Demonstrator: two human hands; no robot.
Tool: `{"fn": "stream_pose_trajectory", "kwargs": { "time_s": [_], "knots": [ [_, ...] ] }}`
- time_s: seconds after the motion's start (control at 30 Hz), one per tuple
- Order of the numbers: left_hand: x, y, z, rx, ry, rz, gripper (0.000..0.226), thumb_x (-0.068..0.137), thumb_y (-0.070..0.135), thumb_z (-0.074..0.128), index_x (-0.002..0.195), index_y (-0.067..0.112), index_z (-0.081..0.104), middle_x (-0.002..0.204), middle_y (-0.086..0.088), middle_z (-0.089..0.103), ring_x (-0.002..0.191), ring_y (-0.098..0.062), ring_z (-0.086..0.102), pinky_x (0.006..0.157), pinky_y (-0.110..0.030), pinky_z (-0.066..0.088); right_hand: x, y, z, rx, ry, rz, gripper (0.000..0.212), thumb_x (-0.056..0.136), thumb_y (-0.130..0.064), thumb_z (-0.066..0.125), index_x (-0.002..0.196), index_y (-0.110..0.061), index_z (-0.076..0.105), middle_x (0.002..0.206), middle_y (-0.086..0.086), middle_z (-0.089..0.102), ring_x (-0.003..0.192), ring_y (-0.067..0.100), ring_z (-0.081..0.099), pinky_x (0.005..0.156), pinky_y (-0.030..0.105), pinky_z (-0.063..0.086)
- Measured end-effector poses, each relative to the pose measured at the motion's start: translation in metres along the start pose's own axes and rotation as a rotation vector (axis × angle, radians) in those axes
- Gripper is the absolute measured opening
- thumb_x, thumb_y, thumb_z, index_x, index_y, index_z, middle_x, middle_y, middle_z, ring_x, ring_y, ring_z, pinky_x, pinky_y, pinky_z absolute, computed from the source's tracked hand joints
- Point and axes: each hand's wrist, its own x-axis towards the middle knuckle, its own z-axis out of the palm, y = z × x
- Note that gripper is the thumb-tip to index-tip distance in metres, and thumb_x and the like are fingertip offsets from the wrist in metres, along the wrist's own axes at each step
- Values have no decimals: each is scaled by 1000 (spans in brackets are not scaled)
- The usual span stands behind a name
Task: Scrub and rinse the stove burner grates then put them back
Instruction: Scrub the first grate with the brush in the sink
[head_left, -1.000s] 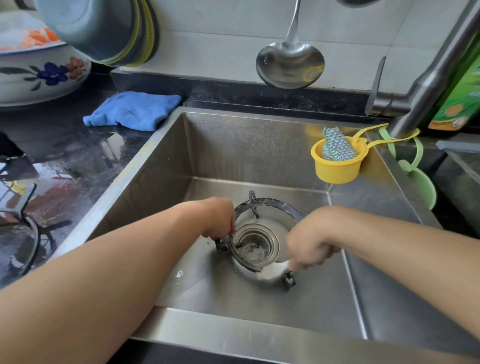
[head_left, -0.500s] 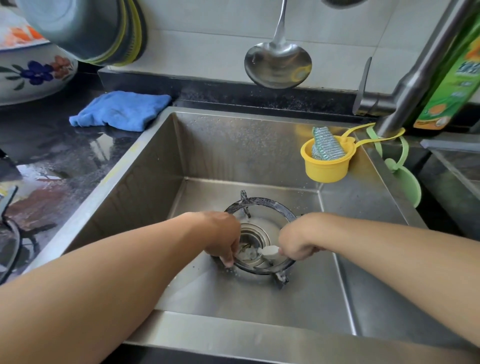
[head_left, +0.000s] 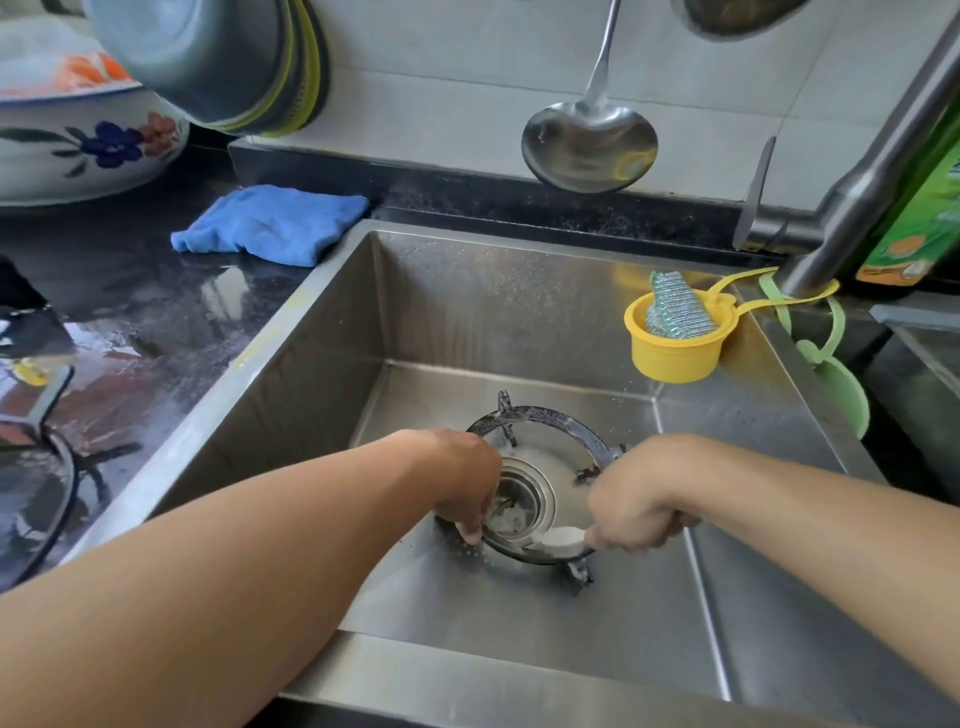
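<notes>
A dark round burner grate (head_left: 550, 418) lies on the floor of the steel sink (head_left: 322, 332), ringed around the drain strainer (head_left: 524, 499). My left hand (head_left: 467, 483) grips the grate's left rim, fingers pointing down. My right hand (head_left: 631, 499) is curled round a soapy white scrubber (head_left: 561, 540) and presses it on the grate's near rim. Foam lies inside the ring. A second grate (head_left: 57, 483) rests on the wet black counter at the left edge, partly cut off.
A yellow cup (head_left: 670, 353) holding a steel scourer hangs on the sink's right wall, below the tap (head_left: 852, 192). A blue cloth (head_left: 270, 223) lies on the counter. A ladle (head_left: 589, 137) hangs on the tiled wall. A flowered bowl and a green bottle stand at the edges.
My right hand has moved the scrubber along the grate's near rim, first leftward toward the drain, then back right. My left hand has slid down the left rim.
</notes>
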Motion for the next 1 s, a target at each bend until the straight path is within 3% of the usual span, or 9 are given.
{"fn": "stream_pose_trajectory", "kwargs": {
  "time_s": [0.13, 0.2, 0.3, 0.4, 0.5, 0.63, 0.7, 0.83, 1.0],
  "knots": [
    [-1, 1, 3, 13, -6, -10, 44, 81, 47, 80, 117, 23, 76, 101, 0, 72, 87, -23, 65, 77, -30, 55, 10, -9, 3, -72, -21, 37, 37, 96, 2, 46, 130, 2, 60, 74, 10, 59, 50, 19, 49, 27, 17, 29],
    [-1, 2, 4, 32, 0, -7, 46, 81, 49, 79, 119, 22, 76, 106, 0, 72, 90, -23, 66, 78, -30, 56, 16, -6, 3, -58, 19, 57, 40, 95, 3, 46, 134, 1, 57, 92, 15, 66, 56, 21, 54, 29, 16, 30],
    [1, 1, 4, 45, 10, 2, 50, 79, 55, 78, 118, 24, 76, 108, -1, 71, 92, -24, 65, 77, -29, 53, 18, 9, 1, 22, 226, 155, 43, 96, 2, 45, 137, 0, 55, 122, 20, 64, 96, 34, 66, 63, 26, 46],
    [0, 1, 3, 53, 10, 42, 49, 81, 57, 76, 120, 27, 75, 113, 0, 69, 105, -24, 63, 84, -30, 52, 13, 21, -4, 47, 274, 227, 37, 96, 2, 44, 130, 5, 58, 118, 21, 64, 93, 36, 57, 78, 37, 47],
    [-1, 3, 0, 67, 3, 79, 42, 86, 50, 74, 122, 29, 74, 114, 2, 70, 109, -23, 62, 89, -31, 53, 7, 30, -3, 102, 277, 301, 34, 96, 1, 46, 126, 6, 59, 98, 16, 62, 87, 32, 53, 76, 34, 43],
    [0, 2, 0, 79, -7, 86, 41, 86, 50, 74, 122, 29, 74, 115, 3, 70, 109, -23, 62, 91, -32, 53, -1, 37, -2, 108, 270, 276, 31, 97, -2, 51, 126, 5, 61, 126, 21, 63, 81, 28, 52, 70, 33, 41],
    [1, 2, 1, 89, -13, 82, 42, 86, 50, 73, 122, 28, 75, 117, 2, 70, 111, -24, 62, 93, -33, 53, -5, 32, -4, 155, 174, 323, 32, 94, 9, 50, 125, 13, 59, 125, 29, 62, 86, 33, 51, 73, 34, 39],
    [2, 2, 3, 106, -14, 76, 41, 86, 51, 73, 120, 27, 75, 116, 1, 69, 110, -25, 62, 95, -37, 54, 21, 33, 4, 44, 143, 334, 36, 94, -1, 51, 128, 4, 60, 95, 18, 59, 92, 36, 56, 86, 35, 49],
    [3, 3, 3, 102, -11, 59, 43, 86, 51, 74, 120, 25, 75, 115, -1, 70, 108, -27, 64, 94, -37, 55, 49, 23, 12, 181, 318, 448, 51, 92, -18, 55, 143, -17, 53, 129, 8, 62, 111, 30, 64, 83, 35, 52]
  ]
}}
